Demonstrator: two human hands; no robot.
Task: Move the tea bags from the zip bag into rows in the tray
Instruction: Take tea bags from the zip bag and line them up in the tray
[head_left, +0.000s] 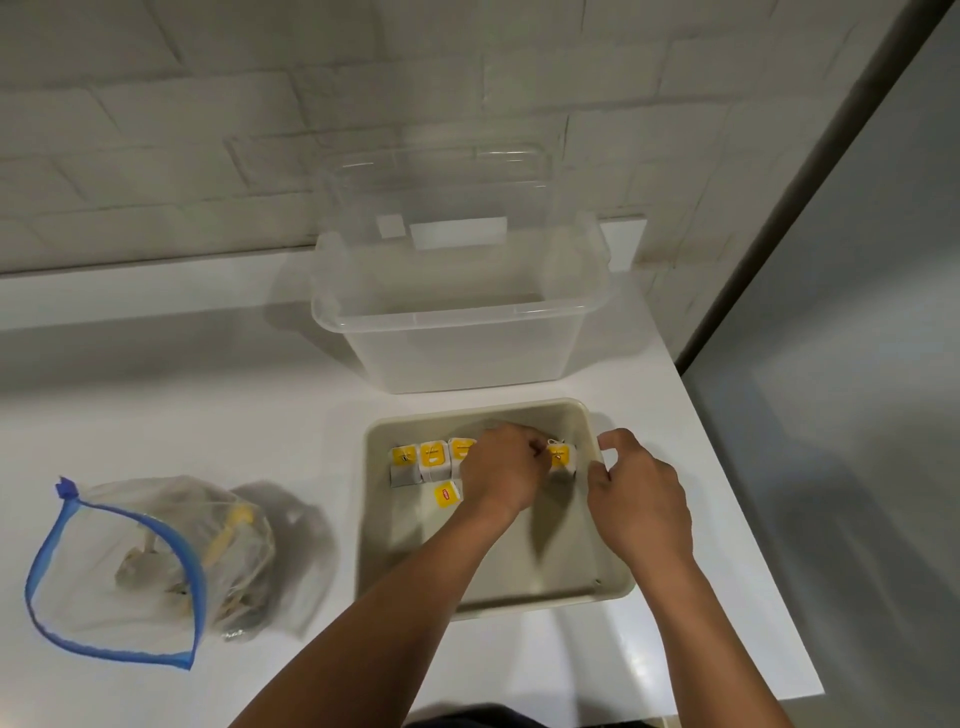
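Observation:
A beige tray (613, 582) sits on the white counter at centre right. Several tea bags with yellow tags (434, 457) lie in a row along its far side, and one yellow-tagged bag (447, 492) lies just in front of that row. My left hand (501, 467) reaches into the tray over the row, fingers curled at a tea bag (560, 458) near the right wall; what it pinches is hidden. My right hand (636, 499) grips the tray's right rim. The clear zip bag (150, 566) with a blue seal stands open at left, with more tea bags inside.
A clear plastic bin (462, 332) stands behind the tray, with its clear lid (447, 176) leaning against the tiled wall. The counter's right edge (748, 499) drops off beside the tray. A grey panel rises at the right.

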